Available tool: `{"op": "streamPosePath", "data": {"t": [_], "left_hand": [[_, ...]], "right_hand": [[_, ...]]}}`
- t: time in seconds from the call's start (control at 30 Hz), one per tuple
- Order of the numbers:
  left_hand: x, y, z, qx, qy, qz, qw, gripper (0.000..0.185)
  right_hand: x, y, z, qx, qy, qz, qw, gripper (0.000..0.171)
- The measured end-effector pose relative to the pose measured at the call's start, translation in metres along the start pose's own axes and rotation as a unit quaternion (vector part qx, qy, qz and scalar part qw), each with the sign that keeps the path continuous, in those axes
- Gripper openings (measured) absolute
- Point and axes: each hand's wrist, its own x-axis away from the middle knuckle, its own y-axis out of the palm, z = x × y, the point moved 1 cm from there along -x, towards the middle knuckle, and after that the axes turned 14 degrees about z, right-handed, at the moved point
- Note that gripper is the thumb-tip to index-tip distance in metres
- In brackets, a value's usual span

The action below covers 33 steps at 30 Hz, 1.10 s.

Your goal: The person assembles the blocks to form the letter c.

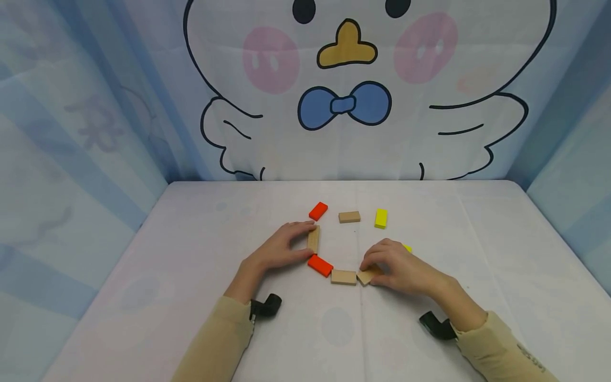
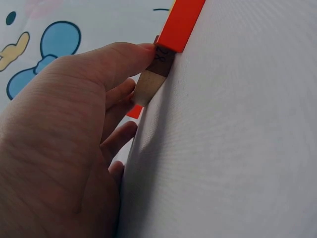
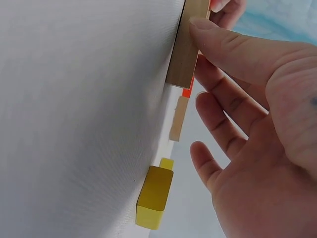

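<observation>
Left hand: grip narrow, thumb and fingers pinching a plain wooden block that lies on the white worktop. Just beyond this grip lies an orange block; at its near side a second orange block touches the held block's end.

Right hand: grip curled over another plain wooden block, fingertips pressing it to the worktop. Directly left of this grip a third wooden block lies flat, touching the second orange block. A yellow block lies partly hidden behind the right hand.

Farther beyond both grips lie a wooden block and another yellow block, well apart from either hand. The blocks form a rough ring between the hands.
</observation>
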Motion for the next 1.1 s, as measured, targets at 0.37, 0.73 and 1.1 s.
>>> {"op": "streamPosePath", "data": {"t": [0.37, 0.73, 1.1], "left_hand": [[0.002, 0.0, 0.002, 0.006, -0.002, 0.002, 1.0, 0.062], [0.002, 0.0, 0.002, 0.006, 0.0, 0.004, 1.0, 0.062], [0.001, 0.001, 0.001, -0.004, -0.006, 0.002, 1.0, 0.063]], "right_hand": [[0.005, -0.008, 0.01, -0.01, 0.029, 0.03, 0.999, 0.026], [0.014, -0.022, 0.027, 0.05, 0.109, 0.09, 0.989, 0.03], [0.026, -0.034, 0.038, 0.086, 0.145, 0.086, 0.982, 0.027]]}}
